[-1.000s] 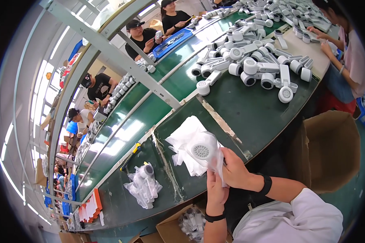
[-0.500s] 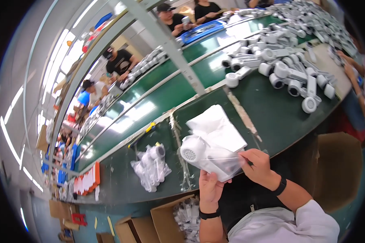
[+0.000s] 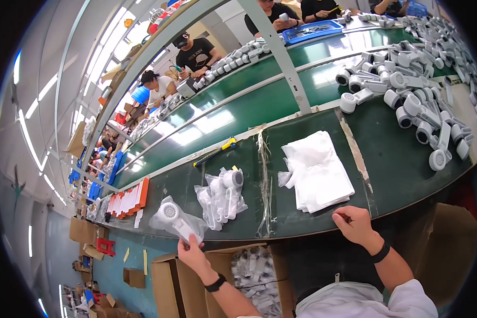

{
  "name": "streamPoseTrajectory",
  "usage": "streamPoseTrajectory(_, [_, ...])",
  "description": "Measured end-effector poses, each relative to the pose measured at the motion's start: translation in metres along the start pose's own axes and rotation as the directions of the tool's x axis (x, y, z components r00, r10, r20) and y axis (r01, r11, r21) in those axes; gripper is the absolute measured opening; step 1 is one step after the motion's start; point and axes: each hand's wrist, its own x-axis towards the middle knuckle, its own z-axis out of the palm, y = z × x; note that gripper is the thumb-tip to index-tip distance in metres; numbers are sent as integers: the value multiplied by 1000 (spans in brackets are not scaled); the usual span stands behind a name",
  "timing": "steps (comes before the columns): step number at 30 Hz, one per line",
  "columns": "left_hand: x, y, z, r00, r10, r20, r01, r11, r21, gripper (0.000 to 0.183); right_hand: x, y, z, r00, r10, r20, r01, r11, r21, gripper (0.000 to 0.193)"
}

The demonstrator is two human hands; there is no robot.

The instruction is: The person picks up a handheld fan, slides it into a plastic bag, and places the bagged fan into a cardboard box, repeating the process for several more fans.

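Observation:
My left hand (image 3: pixel 193 257) grips the handle end of a white hair dryer (image 3: pixel 170 213) inside a clear plastic bag. Its round grille faces up, over the bench's front edge. To its right, several bagged hair dryers (image 3: pixel 221 195) lie together on the dark green bench top (image 3: pixel 312 225). A stack of white plastic bags (image 3: pixel 323 177) rests farther right, one corner crumpled. Just in front of that stack is my right hand (image 3: pixel 353 225), fingers curled in, with nothing visible in them.
Loose white hair dryers (image 3: pixel 421 114) are heaped at the right. A yellow-and-black tool (image 3: pixel 215 152) lies near the conveyor (image 3: pixel 238 124). Orange-and-white flat pieces (image 3: pixel 130 200) stand at the left. Below the bench, a cardboard box (image 3: pixel 217 259) holds bagged items. A metal post (image 3: pixel 281 58) rises behind; people work across the conveyor.
The bagged hair dryer has moved left in my left hand, away from the bag stack. My right hand has let go of the plastic. The whole view has shifted.

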Motion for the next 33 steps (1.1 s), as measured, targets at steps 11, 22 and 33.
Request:
streamPoseTrajectory(11, [55, -100, 36, 988, 76, 132, -120, 921, 372, 32, -5, 9, -8, 998, -42, -45, 39, 997, -62, 10])
streamPoseTrajectory(22, [-15, -3, 31, 870, 476, 131, -479, 748, 461, 32, 8, -4, -186, 806, -53, -589, -225, 894, -388, 12])
streamPoseTrajectory(33, [-137, 67, 157, 536, 332, 776, -405, 908, -109, 19, 51, 66, -345, 999, -39, 11, 13, 33, -999, 41])
